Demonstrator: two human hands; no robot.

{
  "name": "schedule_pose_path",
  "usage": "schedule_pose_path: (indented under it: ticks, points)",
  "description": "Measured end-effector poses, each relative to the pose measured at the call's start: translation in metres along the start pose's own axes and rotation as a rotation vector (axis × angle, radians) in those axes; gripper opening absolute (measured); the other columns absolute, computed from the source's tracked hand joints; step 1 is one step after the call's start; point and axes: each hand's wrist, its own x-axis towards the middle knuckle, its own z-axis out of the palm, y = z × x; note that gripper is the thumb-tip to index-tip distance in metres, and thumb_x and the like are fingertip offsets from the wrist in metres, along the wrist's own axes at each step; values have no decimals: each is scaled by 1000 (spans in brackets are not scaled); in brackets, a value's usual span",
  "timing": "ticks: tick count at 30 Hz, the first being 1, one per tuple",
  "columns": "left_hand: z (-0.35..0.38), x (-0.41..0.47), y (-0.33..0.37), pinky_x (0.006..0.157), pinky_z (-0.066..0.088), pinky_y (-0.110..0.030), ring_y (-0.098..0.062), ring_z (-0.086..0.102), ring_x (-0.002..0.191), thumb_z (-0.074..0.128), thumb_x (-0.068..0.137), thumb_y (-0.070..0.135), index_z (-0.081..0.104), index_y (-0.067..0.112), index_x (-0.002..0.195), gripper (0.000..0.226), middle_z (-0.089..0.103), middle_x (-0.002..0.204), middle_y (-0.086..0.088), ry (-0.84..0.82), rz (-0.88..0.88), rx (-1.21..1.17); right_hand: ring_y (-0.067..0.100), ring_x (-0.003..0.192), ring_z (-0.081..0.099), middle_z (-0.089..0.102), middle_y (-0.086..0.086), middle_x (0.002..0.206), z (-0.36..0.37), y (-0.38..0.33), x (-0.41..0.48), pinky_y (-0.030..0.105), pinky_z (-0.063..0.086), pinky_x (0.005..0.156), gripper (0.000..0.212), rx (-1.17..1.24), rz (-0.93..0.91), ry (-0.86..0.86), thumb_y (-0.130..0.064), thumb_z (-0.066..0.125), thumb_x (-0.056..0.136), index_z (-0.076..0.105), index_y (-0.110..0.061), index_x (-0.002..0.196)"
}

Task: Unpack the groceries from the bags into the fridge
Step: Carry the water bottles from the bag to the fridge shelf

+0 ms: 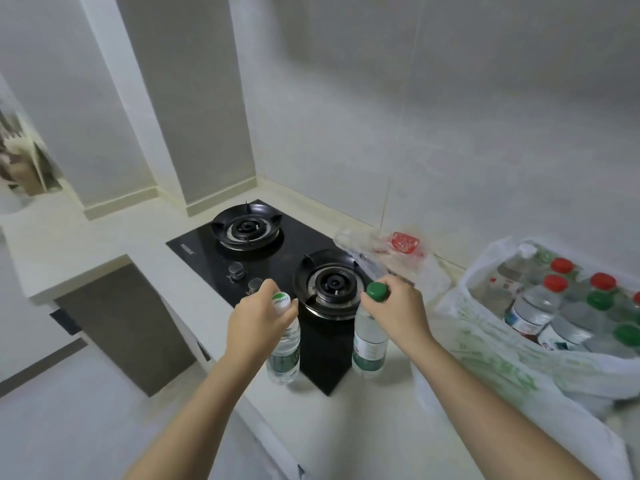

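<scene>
Hands work side by side at the near edge of the counter (pixel 104 237). The left hand (pixel 258 317) has its fingers curled round the neck of a white-cap bottle (pixel 285 351), and the right hand (pixel 398 306) grasps a green-cap bottle (pixel 370 344) the same way, just under the cap. Both bottles hang or stand upright at the hob's (pixel 277 244) near corner. Whether their bases touch the surface, I cannot tell.

To the right, a plastic bag (pixel 485 344) sits open on the counter, with many more bottles (pixel 540 306) packed inside, red and green caps showing. Farther back, by the wall, lies a crumpled clear bag (pixel 398 247) with a red mark.

The step in hand looks like carrying this pair off to the fridge, which is not in view. The next move would call for a firm hold on both necks, since full bottles are heavy and can slip, then a turn away from the counter. Opening the fridge door may need one hand freed. Much of the unpacking remains.
</scene>
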Motion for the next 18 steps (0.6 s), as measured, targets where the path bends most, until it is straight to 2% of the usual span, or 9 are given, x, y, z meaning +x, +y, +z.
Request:
schedule_pose_path:
  ticks: [3, 5, 10, 16, 18]
  points:
    - [0, -4, -13, 56, 44, -34, -21, 56, 63, 65, 87, 41, 47, 16, 83, 31, 59, 66, 6, -8, -26, 25, 11, 72, 56, 59, -13, 70, 6, 5, -5, 21, 37, 58, 15, -15, 46, -11, -28, 75, 77, 60, -22, 76]
    - [1, -5, -19, 57, 44, -35, -21, 56, 62, 65, 87, 41, 47, 15, 83, 32, 58, 64, 1, -18, -41, 24, 14, 74, 55, 59, -12, 71, 9, 8, -8, 25, 36, 61, 15, -31, 66, -11, -27, 74, 78, 61, -19, 78]
    - [5, -7, -28, 55, 41, -32, -20, 55, 62, 66, 87, 41, 46, 16, 82, 33, 56, 63, 3, -48, -56, -1, 16, 74, 56, 60, -10, 72, 15, 15, -15, 25, 37, 60, 17, -31, 99, -1, -26, 74, 78, 58, -20, 76]
    - [18, -14, -35, 55, 46, -33, -16, 56, 62, 67, 87, 41, 47, 17, 85, 32, 58, 66, 5, -80, -21, -50, 13, 70, 57, 61, -10, 70, 21, 26, -26, 17, 37, 57, 17, -12, 140, 38, -24, 75, 77, 59, -19, 77]
    - [22, -15, -37, 55, 48, -35, -17, 56, 62, 68, 87, 40, 47, 16, 85, 33, 58, 66, 5, -70, -12, -75, 7, 67, 55, 61, -11, 69, 23, 30, -29, 13, 36, 56, 19, -5, 145, 66, -24, 76, 77, 58, -20, 75]
